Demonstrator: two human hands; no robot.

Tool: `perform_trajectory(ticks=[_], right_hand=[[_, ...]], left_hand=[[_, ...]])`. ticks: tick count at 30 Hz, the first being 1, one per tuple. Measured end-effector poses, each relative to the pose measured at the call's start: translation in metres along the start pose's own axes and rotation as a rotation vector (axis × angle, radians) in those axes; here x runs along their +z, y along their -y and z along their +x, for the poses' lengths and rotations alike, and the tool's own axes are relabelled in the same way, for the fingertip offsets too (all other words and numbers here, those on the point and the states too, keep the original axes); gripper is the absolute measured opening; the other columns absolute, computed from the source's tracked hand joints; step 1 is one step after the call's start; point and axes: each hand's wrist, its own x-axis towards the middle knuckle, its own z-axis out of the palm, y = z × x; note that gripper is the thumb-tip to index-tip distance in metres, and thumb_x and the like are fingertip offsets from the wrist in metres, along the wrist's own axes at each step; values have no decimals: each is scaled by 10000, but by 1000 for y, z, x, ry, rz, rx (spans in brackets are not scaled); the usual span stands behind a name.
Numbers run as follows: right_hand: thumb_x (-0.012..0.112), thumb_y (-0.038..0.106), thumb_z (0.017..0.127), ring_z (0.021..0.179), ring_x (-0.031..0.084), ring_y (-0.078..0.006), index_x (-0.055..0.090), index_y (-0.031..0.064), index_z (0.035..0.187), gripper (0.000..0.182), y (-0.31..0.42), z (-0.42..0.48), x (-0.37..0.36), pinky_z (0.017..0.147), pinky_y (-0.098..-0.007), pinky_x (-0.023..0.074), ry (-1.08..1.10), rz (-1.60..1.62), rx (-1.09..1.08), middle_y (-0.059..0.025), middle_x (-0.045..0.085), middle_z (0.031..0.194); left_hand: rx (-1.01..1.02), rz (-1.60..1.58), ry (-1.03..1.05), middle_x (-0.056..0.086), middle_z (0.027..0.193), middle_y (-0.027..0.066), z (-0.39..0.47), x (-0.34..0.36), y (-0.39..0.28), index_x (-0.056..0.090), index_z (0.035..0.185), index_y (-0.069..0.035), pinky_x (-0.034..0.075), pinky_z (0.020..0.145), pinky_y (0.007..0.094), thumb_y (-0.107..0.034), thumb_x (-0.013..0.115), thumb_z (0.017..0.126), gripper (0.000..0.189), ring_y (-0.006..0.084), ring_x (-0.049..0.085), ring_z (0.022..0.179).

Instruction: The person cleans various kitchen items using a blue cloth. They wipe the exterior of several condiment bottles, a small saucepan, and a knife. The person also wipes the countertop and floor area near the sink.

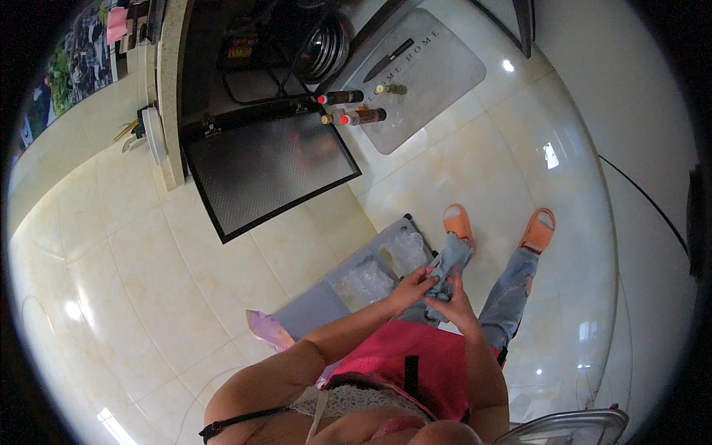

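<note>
Both of my hands are at a bunched blue-grey fabric (443, 278) in front of my left lower leg. The fingertips of my left hand (413, 289) pinch its left side, and my right hand (455, 303) grips it from the right, close by. Whether this fabric is the jeans' left leg or a separate cloth, I cannot tell. Blue jeans (509, 295) cover my right leg, and a red apron (389, 350) hangs over my lap. Beside my left hand stands a grey sectioned bin (311, 311) with clear plastic liners (364, 281). Orange slippers (537, 231) are on my feet.
An open cabinet door (278, 172) juts out at the upper left, near stacked metal bowls (325, 50). Several bottles (364, 116) and a black-handled knife (389, 60) lie on or by a grey mat (445, 105). A metal-rimmed object (578, 425) is at lower right.
</note>
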Motion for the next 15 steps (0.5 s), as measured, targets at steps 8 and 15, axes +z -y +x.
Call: perform_trajectory(ticks=[8, 15], right_hand=[[731, 260, 777, 1213, 431, -286, 188, 3, 1418, 879, 20, -3, -2, 971, -354, 384, 66, 105, 96, -194, 386, 1356], [628, 366, 851, 1246, 390, -262, 179, 94, 1438, 788, -1, 3, -19, 986, -377, 364, -22, 245, 202, -151, 368, 1371]], left_hand=[[-46, 2, 21, 546, 1087, 33, -1, -1, 0, 494, 1176, -45, 371, 904, 288, -142, 543, 901, 296, 137, 470, 1028], [-145, -77, 42, 563, 1111, 42, 4, 0, -4, 476, 1236, -24, 393, 891, 262, -201, 505, 905, 376, 149, 499, 1014]])
